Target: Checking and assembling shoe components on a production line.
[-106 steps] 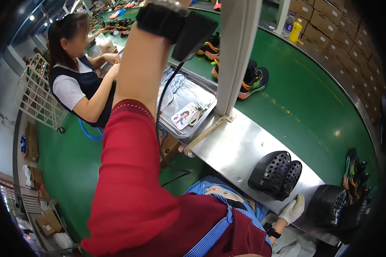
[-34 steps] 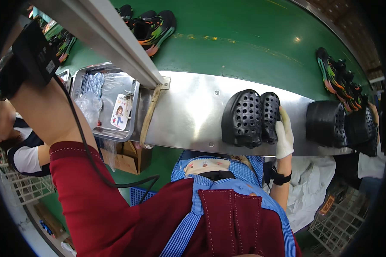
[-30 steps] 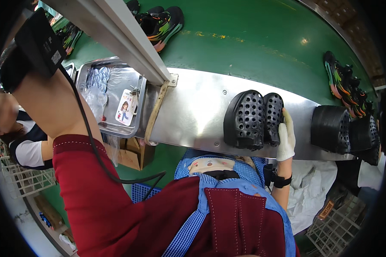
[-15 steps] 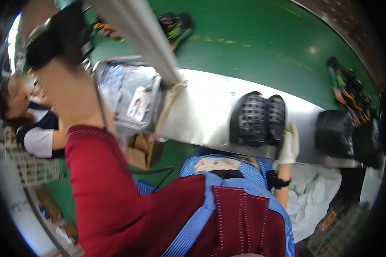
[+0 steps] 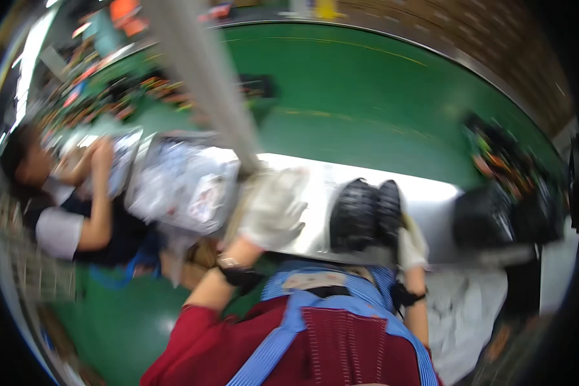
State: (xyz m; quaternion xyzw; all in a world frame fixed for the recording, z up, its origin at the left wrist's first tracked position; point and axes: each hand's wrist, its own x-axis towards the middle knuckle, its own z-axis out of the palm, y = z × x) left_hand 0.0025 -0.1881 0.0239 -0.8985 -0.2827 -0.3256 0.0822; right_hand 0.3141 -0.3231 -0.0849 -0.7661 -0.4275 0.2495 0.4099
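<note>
A pair of black shoes [image 5: 365, 217] with a bumpy grid texture stands side by side on the metal bench, toes away from me. My right hand [image 5: 413, 246], in a white glove, lies against the right side of the right shoe, its fingers curled at the edge and partly hidden by it. My left hand [image 5: 275, 207], also in a white glove, is over the bench to the left of the shoes. It is blurred, with its fingers spread and nothing in them.
A metal tray [image 5: 181, 183] of clear plastic bags sits left of a grey post [image 5: 202, 77]. More black shoes [image 5: 486, 217] stand at the right bench end. Beyond is a green belt [image 5: 341, 77] carrying colourful shoes [image 5: 505, 145]. A co-worker [image 5: 61, 212] sits at left.
My left arm has come down from high at the far left, bringing the hand over the bench near the shoes. My right hand stays by the shoes. The view has shifted, showing more of the co-worker.
</note>
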